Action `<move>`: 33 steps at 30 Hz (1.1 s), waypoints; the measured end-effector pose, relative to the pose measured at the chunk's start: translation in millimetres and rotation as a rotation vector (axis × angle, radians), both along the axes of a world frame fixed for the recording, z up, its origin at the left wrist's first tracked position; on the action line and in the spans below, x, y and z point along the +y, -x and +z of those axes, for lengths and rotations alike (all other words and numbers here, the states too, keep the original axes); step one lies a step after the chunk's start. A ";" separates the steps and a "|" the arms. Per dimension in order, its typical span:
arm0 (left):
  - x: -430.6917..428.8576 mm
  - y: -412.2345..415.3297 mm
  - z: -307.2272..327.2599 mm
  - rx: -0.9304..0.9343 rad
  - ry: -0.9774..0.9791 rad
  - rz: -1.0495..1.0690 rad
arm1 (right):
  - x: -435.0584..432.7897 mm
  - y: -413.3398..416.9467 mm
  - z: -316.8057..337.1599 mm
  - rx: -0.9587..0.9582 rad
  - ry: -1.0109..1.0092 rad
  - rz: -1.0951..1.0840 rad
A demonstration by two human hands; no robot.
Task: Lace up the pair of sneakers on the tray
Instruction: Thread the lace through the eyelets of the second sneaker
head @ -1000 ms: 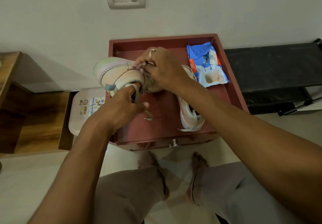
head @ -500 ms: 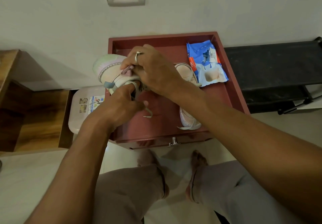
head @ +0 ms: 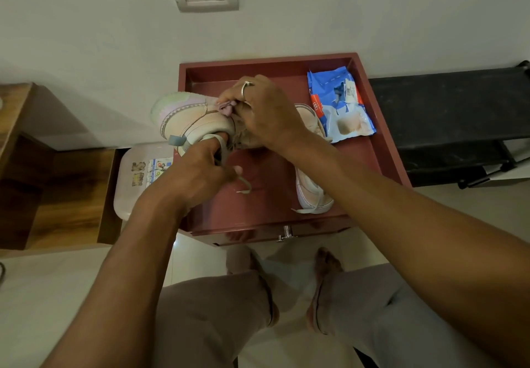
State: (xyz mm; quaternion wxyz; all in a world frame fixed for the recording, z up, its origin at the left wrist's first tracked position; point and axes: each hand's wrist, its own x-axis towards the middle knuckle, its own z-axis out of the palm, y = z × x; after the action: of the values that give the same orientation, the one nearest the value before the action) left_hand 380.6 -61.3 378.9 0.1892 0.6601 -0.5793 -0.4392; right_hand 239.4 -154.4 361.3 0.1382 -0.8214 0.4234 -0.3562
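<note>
A pastel sneaker (head: pixel 189 119) is held tipped on its side over the left edge of the dark red tray (head: pixel 384 149). My right hand (head: pixel 268 112) grips its tongue and upper near the eyelets. My left hand (head: pixel 198 177) pinches the grey lace (head: pixel 243 187) just below the shoe, and the lace's free end curls down onto the tray. The second sneaker (head: pixel 311 192) lies flat on the tray to the right, partly hidden under my right forearm, with a loose lace end at its near tip.
A blue and white plastic packet (head: pixel 341 106) lies in the tray's back right corner. A pale plastic stool (head: pixel 134 175) stands left of the tray, beside a wooden cabinet (head: pixel 57 190). A black bench (head: pixel 447 109) is on the right. My legs and bare feet are below.
My right hand has shifted slightly along the held sneaker's upper, from its middle toward the toe side and partly back. My left hand keeps its pinch on the lace.
</note>
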 end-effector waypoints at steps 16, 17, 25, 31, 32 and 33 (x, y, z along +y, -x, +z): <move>-0.2 0.4 -1.9 -0.052 -0.027 0.004 | 9.6 -3.5 0.4 0.004 0.097 0.188; -0.8 0.9 -2.4 -0.059 -0.029 0.000 | 11.0 -4.9 0.9 0.001 0.101 0.194; -3.4 -0.6 -5.1 -0.102 0.107 0.063 | -5.3 20.1 -12.7 0.113 -0.121 0.002; -6.6 12.4 6.4 0.453 -0.014 0.591 | -3.3 30.1 -9.8 -0.081 -0.294 -0.001; -6.0 13.6 11.1 0.659 -0.074 0.662 | -2.4 33.0 -11.6 -0.056 -0.312 0.001; -4.7 15.9 16.1 0.860 -0.129 0.709 | -0.7 35.1 -12.8 -0.024 -0.329 0.006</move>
State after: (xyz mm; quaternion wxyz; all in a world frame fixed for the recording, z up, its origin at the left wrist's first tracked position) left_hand 364.7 -66.0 395.0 0.5037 0.5862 -0.1649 -0.6128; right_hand 204.3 -155.2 348.5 0.2769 -0.7847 0.4718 -0.2917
